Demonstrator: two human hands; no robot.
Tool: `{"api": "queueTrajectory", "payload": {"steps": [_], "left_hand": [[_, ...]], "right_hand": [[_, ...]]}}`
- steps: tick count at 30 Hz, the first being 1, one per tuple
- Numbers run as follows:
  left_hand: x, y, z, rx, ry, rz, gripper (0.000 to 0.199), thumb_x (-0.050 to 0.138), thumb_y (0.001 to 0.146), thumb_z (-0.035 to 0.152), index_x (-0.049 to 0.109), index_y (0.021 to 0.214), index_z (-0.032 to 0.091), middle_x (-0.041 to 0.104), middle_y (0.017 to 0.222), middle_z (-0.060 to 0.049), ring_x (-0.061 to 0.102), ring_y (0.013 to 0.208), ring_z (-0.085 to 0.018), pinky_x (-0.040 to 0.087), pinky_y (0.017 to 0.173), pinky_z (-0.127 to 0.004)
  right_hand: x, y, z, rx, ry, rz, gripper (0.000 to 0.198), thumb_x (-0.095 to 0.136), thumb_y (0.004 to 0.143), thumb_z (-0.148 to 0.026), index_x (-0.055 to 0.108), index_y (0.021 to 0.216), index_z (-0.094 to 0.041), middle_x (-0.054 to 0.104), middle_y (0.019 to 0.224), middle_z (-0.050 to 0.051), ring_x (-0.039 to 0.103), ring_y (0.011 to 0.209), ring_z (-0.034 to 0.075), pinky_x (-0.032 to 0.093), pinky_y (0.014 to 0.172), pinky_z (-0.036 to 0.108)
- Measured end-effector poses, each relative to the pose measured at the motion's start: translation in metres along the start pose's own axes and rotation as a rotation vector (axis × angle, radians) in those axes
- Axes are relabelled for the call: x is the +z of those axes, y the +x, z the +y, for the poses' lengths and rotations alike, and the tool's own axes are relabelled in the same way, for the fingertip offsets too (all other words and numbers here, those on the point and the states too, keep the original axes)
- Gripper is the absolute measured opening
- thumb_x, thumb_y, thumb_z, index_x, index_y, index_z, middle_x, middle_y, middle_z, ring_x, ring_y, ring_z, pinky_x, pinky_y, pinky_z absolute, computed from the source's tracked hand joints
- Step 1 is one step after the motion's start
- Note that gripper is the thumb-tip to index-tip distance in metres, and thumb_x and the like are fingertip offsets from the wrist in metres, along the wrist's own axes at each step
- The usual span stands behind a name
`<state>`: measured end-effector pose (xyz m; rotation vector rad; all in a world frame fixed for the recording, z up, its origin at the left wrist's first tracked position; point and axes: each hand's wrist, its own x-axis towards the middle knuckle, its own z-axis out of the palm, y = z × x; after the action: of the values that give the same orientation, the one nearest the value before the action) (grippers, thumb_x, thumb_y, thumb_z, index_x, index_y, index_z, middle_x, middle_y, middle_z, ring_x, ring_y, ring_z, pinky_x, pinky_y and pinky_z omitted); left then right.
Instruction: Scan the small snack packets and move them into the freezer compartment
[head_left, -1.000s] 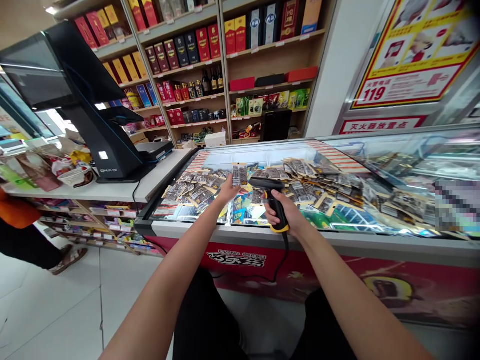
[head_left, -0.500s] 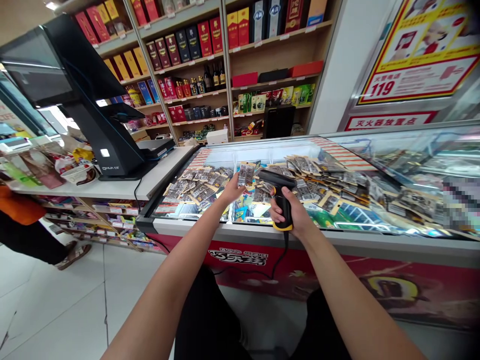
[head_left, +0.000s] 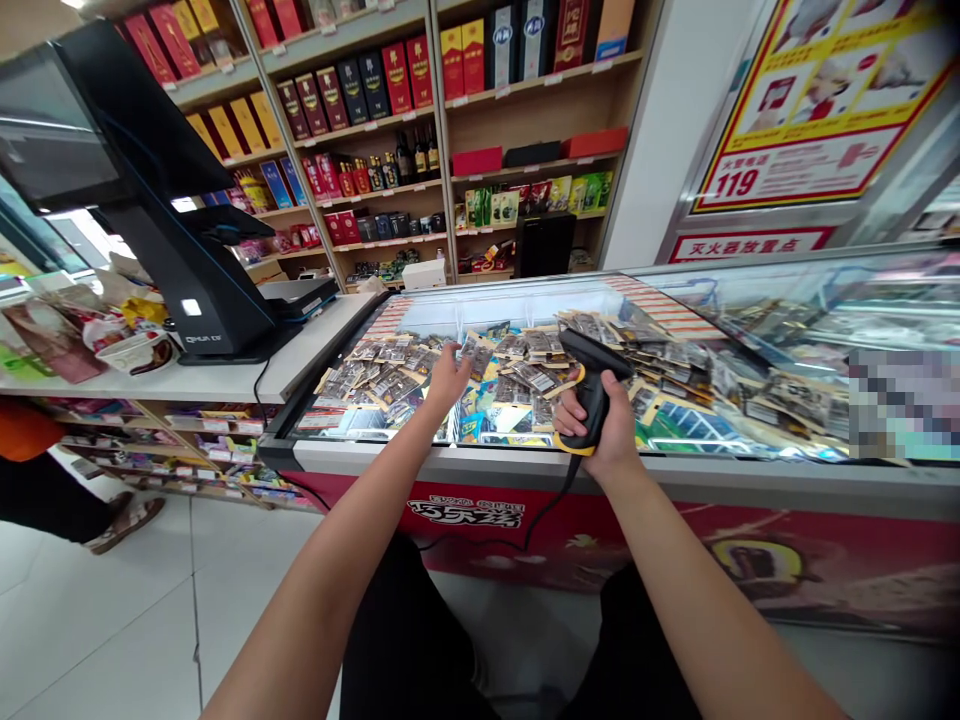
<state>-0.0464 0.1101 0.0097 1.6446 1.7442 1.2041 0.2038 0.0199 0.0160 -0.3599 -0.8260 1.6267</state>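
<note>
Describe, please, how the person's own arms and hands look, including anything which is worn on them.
The left forearm and right forearm are bare, with no sleeves in view. The left hand and right hand wear no gloves. No watch or bracelet shows on either wrist. Fingers are too small to check for rings.

The handheld scanner point(head_left: 595, 398) is black and yellow.

Single head-height view, facing forward and down across chest freezer point(head_left: 487, 462)
</note>
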Motion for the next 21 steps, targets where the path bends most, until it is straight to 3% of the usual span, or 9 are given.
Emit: {"api": "queueTrajectory", "payload": {"steps": [2, 4, 8, 12, 18, 21], "left_hand": [[-0.005, -0.010, 0.005, -0.007, 0.230, 0.070, 0.056, 0.057, 0.103, 0.041, 0.049, 0.152, 0.015, 0.075, 0.100, -0.017, 0.073, 0.102, -0.037, 0.053, 0.093, -0.044], [-0.009, -0.022, 0.009, -0.030, 0.396, 0.063, 0.059, 0.050, 0.106, 0.040, 0.043, 0.157, 0.013, 0.075, 0.108, -0.022, 0.072, 0.109, -0.040, 0.052, 0.095, -0.046], [-0.011, -0.042, 0.014, 0.065, 0.622, -0.029, 0.049, 0.046, 0.107, 0.048, 0.062, 0.136, 0.012, 0.071, 0.125, -0.026, 0.064, 0.128, -0.042, 0.048, 0.107, -0.048], [-0.008, -0.049, 0.015, 0.173, 0.687, -0.092, 0.055, 0.041, 0.108, 0.055, 0.074, 0.116, 0.012, 0.064, 0.133, -0.027, 0.059, 0.133, -0.043, 0.048, 0.110, -0.049], [0.006, -0.054, 0.022, 0.229, 0.695, -0.205, 0.056, 0.037, 0.109, 0.053, 0.075, 0.119, 0.013, 0.066, 0.128, -0.025, 0.065, 0.121, -0.040, 0.050, 0.105, -0.048], [0.007, -0.053, 0.025, 0.258, 0.737, -0.134, 0.054, 0.039, 0.109, 0.053, 0.075, 0.120, 0.014, 0.066, 0.130, -0.025, 0.059, 0.127, -0.044, 0.046, 0.108, -0.055]], "right_hand": [[-0.004, 0.000, -0.003, 0.001, 0.044, 0.027, 0.044, 0.084, 0.084, -0.060, 0.059, 0.095, -0.025, 0.043, 0.055, -0.009, 0.033, 0.038, 0.006, 0.037, 0.040, 0.020], [-0.006, 0.001, -0.003, 0.017, 0.067, 0.044, 0.043, 0.084, 0.084, -0.058, 0.058, 0.094, -0.025, 0.041, 0.056, -0.010, 0.033, 0.038, 0.006, 0.036, 0.040, 0.020], [-0.004, 0.001, -0.001, 0.030, 0.063, 0.050, 0.043, 0.084, 0.083, -0.058, 0.060, 0.093, -0.024, 0.041, 0.056, -0.009, 0.030, 0.039, 0.006, 0.035, 0.039, 0.021], [0.000, -0.002, -0.001, 0.034, 0.017, 0.013, 0.043, 0.082, 0.083, -0.061, 0.063, 0.096, -0.024, 0.039, 0.055, -0.009, 0.026, 0.038, 0.007, 0.032, 0.037, 0.023], [0.000, -0.003, -0.002, 0.046, -0.010, -0.026, 0.042, 0.081, 0.085, -0.061, 0.062, 0.097, -0.024, 0.039, 0.055, -0.009, 0.027, 0.037, 0.007, 0.031, 0.037, 0.023], [-0.001, -0.003, -0.002, 0.061, 0.006, -0.026, 0.043, 0.082, 0.084, -0.060, 0.063, 0.097, -0.024, 0.039, 0.054, -0.009, 0.026, 0.037, 0.006, 0.031, 0.037, 0.022]]}}
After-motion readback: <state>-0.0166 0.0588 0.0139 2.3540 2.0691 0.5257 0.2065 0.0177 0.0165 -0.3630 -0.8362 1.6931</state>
